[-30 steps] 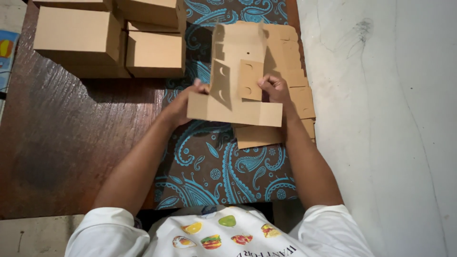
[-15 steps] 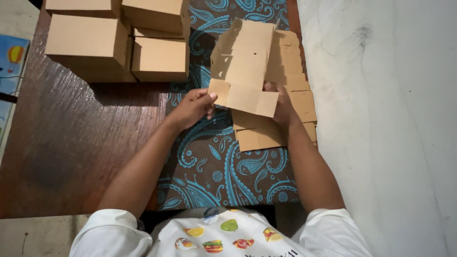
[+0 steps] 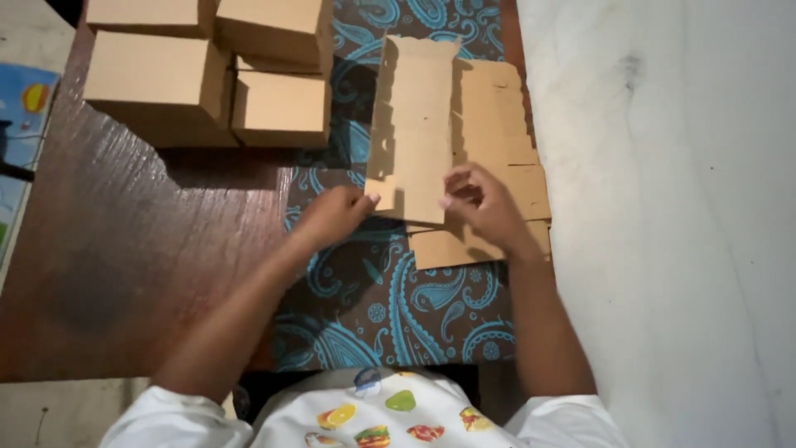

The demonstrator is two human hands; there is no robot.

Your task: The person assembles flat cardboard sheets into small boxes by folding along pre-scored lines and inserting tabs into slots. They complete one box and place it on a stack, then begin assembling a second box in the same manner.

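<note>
A flat brown cardboard box blank (image 3: 412, 124) with cut-out tabs is held up over a patterned blue and brown cloth (image 3: 373, 282). My left hand (image 3: 332, 217) grips its lower left corner. My right hand (image 3: 481, 203) holds its lower right edge with bent fingers. Under and to the right of the blank lies a stack of more flat cardboard blanks (image 3: 497, 158) on the cloth.
Several folded brown cardboard boxes (image 3: 207, 79) stand at the back left on a dark wooden table (image 3: 108, 257). A pale marbled surface (image 3: 672, 207) runs along the right. A colourful printed sheet (image 3: 21, 133) lies at the far left edge.
The blank's folded lower flap has been opened out, so the piece now hangs long and flat. Both hands have shifted to its lower edge.
</note>
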